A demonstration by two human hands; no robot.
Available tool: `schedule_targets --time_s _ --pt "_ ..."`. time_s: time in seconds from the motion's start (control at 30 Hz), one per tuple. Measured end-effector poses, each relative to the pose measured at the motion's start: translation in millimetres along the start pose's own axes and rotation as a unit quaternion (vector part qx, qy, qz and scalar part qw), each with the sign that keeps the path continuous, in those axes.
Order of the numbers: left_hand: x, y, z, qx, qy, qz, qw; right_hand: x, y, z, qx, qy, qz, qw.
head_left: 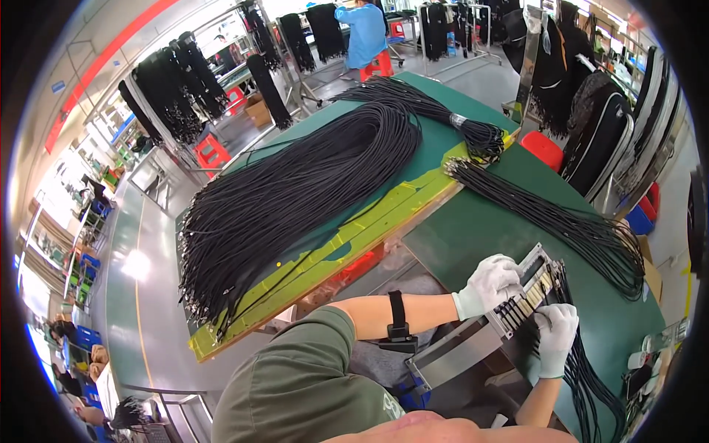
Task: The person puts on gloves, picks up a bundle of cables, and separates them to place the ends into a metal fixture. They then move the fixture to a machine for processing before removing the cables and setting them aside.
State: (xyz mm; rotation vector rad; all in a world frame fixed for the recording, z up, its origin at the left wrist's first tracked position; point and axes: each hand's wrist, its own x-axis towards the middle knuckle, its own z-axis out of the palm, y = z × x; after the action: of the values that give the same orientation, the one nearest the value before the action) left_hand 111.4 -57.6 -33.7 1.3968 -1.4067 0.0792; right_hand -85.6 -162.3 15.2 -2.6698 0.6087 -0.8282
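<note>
A long metal fixture [452,354] with a row of slots lies at an angle in front of me. Several black cable ends [511,313] sit side by side in its slots, and pale pieces show farther along the row. My left hand [490,285], in a white glove, bends its fingers together at the fixture's left edge; what they pinch is hidden. At its right edge, my gloved right hand [556,334] has curled fingers among the black cables [583,384], which trail down toward the near right. Its fingertips are too small to show what they grip.
A large bundle of black cables [295,192] covers much of the green table [436,136] with yellow tape along its edge. Another cable bundle [546,214] lies on the right table. Red stools [212,151], hanging cable racks and a person in blue [365,33] are farther off.
</note>
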Motion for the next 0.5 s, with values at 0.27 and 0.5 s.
schedule_targets --time_s 0.27,0.5 --pt "8 11 -5 -0.028 -0.066 0.099 0.992 0 -21 6 0.126 -0.045 0.036 0.990" --pt "6 10 -5 -0.022 -0.060 0.041 0.997 -5 -14 8 0.119 -0.041 0.045 0.991"
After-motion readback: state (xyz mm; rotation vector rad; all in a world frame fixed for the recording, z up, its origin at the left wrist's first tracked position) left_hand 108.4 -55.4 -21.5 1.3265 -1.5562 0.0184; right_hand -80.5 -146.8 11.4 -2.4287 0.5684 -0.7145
